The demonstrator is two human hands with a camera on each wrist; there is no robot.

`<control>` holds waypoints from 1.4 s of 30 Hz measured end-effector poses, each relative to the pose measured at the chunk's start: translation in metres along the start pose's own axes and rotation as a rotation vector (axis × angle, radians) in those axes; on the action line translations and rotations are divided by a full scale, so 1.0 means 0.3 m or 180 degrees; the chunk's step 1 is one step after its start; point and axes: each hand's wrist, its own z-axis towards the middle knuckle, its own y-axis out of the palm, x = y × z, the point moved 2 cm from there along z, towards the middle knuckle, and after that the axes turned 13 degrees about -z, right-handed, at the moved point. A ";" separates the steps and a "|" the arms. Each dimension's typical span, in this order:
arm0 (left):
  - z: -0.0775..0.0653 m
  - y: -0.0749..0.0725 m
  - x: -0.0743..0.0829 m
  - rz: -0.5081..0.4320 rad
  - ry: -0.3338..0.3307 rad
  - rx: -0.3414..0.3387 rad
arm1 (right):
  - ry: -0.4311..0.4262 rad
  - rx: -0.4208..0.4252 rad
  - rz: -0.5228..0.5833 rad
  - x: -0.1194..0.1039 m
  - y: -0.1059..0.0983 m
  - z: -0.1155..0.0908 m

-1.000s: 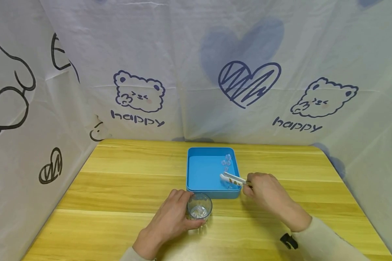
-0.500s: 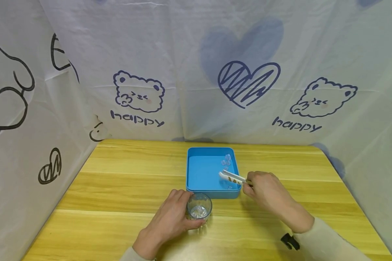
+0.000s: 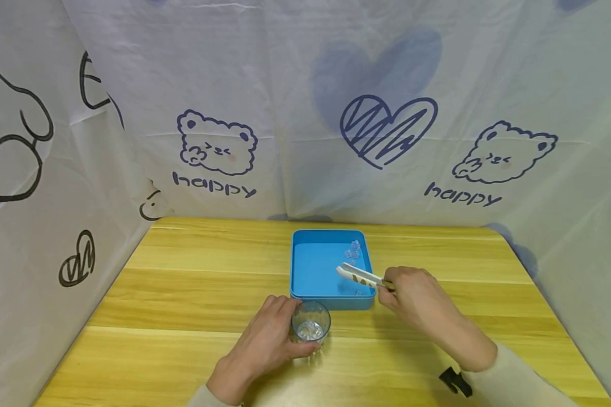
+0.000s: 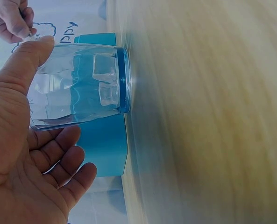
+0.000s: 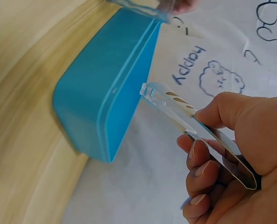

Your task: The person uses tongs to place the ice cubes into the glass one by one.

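Observation:
My left hand (image 3: 265, 339) grips a clear drinking glass (image 3: 319, 328), which stands upright on the table just before the blue box, its thumb and fingers on opposite sides. A few clear ice-like cubes (image 4: 108, 84) lie at the glass's bottom. My right hand (image 3: 420, 294) holds small food tongs (image 3: 356, 275) with white, gold-patterned arms, pinched nearly closed. Their tips are over the blue box (image 3: 310, 297), and a clear cube (image 5: 145, 88) shows at them in the right wrist view. Several more clear cubes (image 3: 355, 247) lie along the box's right side.
The wood-grain table (image 3: 193, 271) carries the box and the glass. A white printed cloth (image 3: 295, 141) hangs behind the table and at both sides. Beside the right sleeve is a black clip-like piece (image 3: 455, 382).
The tongs have risen a little and shifted left over the box, with the right hand. The left hand and the glass have stayed put.

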 end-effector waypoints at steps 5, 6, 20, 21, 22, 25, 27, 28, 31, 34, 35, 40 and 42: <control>-0.002 0.000 0.002 0.0008 0.0038 0.0023 | -0.0063 0.0058 0.0036 -0.032 -0.044 -0.009; -0.002 -0.001 0.002 0.0013 0.0046 0.0030 | -0.0071 0.0062 0.0043 -0.039 -0.054 -0.012; -0.004 -0.004 0.007 0.0005 0.0053 0.0049 | -0.0424 0.0184 0.0093 -0.133 -0.110 -0.064; -0.004 -0.004 0.008 0.0003 0.0048 0.0050 | -0.0455 0.0187 0.0098 -0.138 -0.108 -0.069; -0.004 -0.005 0.008 -0.0002 0.0046 0.0052 | -0.0482 0.0174 0.0119 -0.143 -0.104 -0.074; -0.004 -0.005 0.009 -0.0014 0.0040 0.0047 | -0.0569 0.0113 0.0169 -0.154 -0.087 -0.082; -0.003 -0.005 0.010 -0.0030 0.0023 0.0042 | -0.0583 0.0055 0.0212 -0.159 -0.077 -0.085; -0.003 -0.005 0.010 -0.0034 0.0023 0.0040 | -0.0592 0.0042 0.0230 -0.160 -0.071 -0.086; -0.002 -0.005 0.010 -0.0039 0.0024 0.0032 | -0.0604 0.0049 0.0244 -0.167 -0.064 -0.090; -0.002 -0.005 0.009 -0.0008 0.0048 0.0038 | -0.0637 0.0099 0.0259 -0.174 -0.059 -0.095; -0.002 -0.006 0.009 0.0019 0.0064 0.0048 | -0.0641 0.0110 0.0259 -0.176 -0.058 -0.096; 0.000 -0.012 0.014 0.0182 0.0180 0.0121 | -0.0647 0.0075 0.0273 -0.179 -0.047 -0.099; 0.000 -0.014 0.017 0.0223 0.0221 0.0145 | -0.0653 0.0042 0.0265 -0.179 -0.043 -0.101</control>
